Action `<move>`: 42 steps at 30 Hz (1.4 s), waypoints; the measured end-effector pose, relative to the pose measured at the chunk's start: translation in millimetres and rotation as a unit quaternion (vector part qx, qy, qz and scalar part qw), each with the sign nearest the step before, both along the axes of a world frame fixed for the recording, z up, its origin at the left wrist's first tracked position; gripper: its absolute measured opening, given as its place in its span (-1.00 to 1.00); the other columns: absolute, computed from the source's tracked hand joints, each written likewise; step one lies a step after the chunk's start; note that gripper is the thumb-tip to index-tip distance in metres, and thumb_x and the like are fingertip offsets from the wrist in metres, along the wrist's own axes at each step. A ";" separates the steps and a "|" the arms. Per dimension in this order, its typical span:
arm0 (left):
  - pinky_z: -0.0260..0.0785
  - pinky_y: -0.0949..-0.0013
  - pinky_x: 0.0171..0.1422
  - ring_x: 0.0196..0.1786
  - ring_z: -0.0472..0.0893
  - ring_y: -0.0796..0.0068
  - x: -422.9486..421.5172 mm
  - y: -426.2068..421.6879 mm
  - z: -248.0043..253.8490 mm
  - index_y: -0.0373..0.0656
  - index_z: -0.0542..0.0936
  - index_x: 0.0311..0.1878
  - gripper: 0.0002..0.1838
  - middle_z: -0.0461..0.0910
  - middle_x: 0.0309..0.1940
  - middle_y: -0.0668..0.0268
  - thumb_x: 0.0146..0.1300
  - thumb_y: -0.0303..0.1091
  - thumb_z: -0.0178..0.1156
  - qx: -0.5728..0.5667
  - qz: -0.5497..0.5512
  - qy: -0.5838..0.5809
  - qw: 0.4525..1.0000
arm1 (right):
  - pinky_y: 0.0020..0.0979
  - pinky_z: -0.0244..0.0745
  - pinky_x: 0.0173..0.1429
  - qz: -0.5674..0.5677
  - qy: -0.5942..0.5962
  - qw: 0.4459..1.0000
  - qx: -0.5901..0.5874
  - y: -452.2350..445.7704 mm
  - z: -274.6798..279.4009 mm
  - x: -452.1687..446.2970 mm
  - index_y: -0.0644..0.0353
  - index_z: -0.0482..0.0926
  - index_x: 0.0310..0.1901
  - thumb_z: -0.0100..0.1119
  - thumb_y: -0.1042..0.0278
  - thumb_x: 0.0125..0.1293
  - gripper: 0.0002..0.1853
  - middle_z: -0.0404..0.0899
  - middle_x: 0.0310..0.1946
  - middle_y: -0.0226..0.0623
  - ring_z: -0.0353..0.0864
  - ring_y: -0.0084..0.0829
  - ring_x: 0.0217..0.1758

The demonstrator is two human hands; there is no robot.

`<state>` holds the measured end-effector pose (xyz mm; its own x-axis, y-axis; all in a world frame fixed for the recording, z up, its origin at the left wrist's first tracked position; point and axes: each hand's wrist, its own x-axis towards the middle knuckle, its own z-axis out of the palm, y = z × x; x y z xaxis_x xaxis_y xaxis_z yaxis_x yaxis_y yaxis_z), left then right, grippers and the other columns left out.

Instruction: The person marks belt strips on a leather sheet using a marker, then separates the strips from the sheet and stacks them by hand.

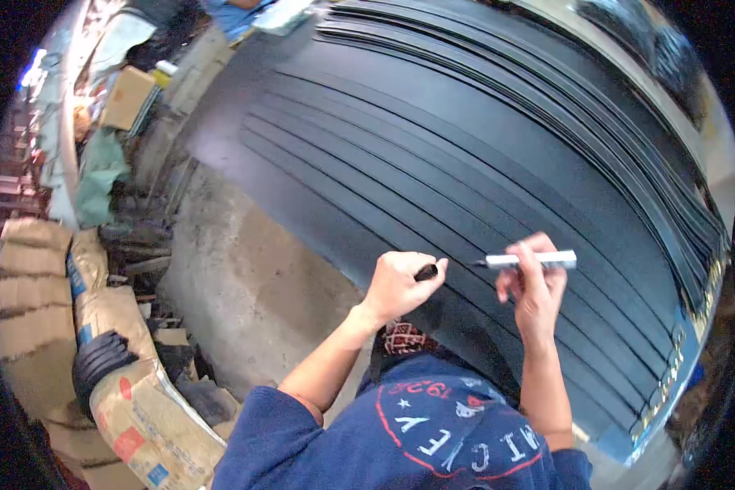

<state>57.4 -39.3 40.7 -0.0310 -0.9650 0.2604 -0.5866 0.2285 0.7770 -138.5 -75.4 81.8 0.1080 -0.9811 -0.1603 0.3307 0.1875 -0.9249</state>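
Note:
My left hand (402, 284) is closed around a small black cap (426, 272), near the front edge of a dark table surface (327, 237). To its right, my right hand (537, 286) holds a white marker (539, 260) between thumb and fingers, its dark tip pointing left toward my left hand. Cap and marker are apart. Long thin black strips (433, 196) lie side by side on the surface below and beyond both hands.
A thick bundle of black strips (539, 98) runs along the table's far side. Brown paper sacks (147, 408) with a black coil (102, 359) stand at lower left. A cardboard box (127, 96) and green cloth (102, 175) are at upper left. Bare floor (253, 278) shows left of the table.

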 end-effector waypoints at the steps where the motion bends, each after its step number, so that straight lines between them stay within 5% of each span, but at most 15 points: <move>1: 0.23 0.37 -0.55 -0.68 0.45 0.36 -3.1 -1.0 -1.0 -0.28 0.56 -0.54 -0.79 0.47 -0.69 0.12 0.11 -0.39 0.32 0.018 -0.018 0.005 1.000 | -0.61 0.15 -0.70 0.026 0.000 1.000 -0.014 -3.7 1.5 1.1 0.20 0.46 -0.37 0.12 0.33 0.36 -0.83 0.47 -0.60 -0.40 0.36 -0.65 -0.73; 9: 0.27 0.43 -0.52 -0.65 0.48 0.46 -17.2 6.1 8.7 -0.30 0.61 -0.43 -0.90 0.53 -0.63 0.14 0.03 -0.46 0.28 0.106 -0.087 0.034 0.990 | -0.63 0.21 -0.66 0.064 0.023 0.998 0.013 13.7 2.9 -0.2 0.19 0.45 -0.40 0.14 0.36 0.34 -0.83 0.45 -0.64 -0.46 0.35 -0.71 -0.72; 14: 0.35 0.18 -0.41 -0.49 0.56 0.06 -34.3 15.9 3.7 -0.25 0.59 -0.48 -0.83 0.52 -0.60 0.05 -0.04 -0.33 0.28 0.135 -0.133 0.022 0.982 | -0.64 0.19 -0.63 0.081 0.054 0.995 0.014 39.5 -12.3 -5.0 0.16 0.45 -0.40 0.17 0.34 0.33 -0.82 0.43 -0.68 -0.52 0.33 -0.74 -0.71; 19: 0.37 0.21 -0.40 -0.50 0.58 0.09 -49.6 34.8 11.9 -0.24 0.59 -0.48 -0.82 0.55 -0.58 0.06 0.02 -0.30 0.25 0.244 -0.226 0.050 0.942 | -0.61 0.21 -0.45 0.070 0.097 0.993 0.001 75.7 -16.6 -28.4 0.20 0.51 -0.42 0.22 0.47 0.25 -0.88 0.47 -0.56 -0.53 0.36 -0.73 -0.53; 28: 0.36 0.10 -0.40 -0.50 0.56 0.00 -75.7 41.4 2.0 -0.24 0.59 -0.53 -0.77 0.54 -0.60 0.02 0.04 -0.25 0.17 0.214 -0.354 0.020 0.910 | -0.61 0.35 -0.33 0.044 0.064 0.997 -0.005 122.7 -26.2 -61.8 0.24 0.52 -0.26 0.20 0.57 0.25 -0.93 0.50 -0.39 -0.39 0.46 -0.65 -0.39; 42: 0.35 0.12 -0.42 -0.49 0.57 0.05 -95.6 38.0 -21.5 -0.21 0.56 -0.54 -0.80 0.56 -0.58 0.11 -0.02 -0.26 0.20 0.153 -0.411 0.029 0.898 | -0.50 0.37 -0.34 0.012 0.147 0.987 -0.065 133.1 -30.6 -74.7 0.26 0.56 -0.30 0.23 0.56 0.20 -0.94 0.54 -0.43 -0.30 0.49 -0.55 -0.41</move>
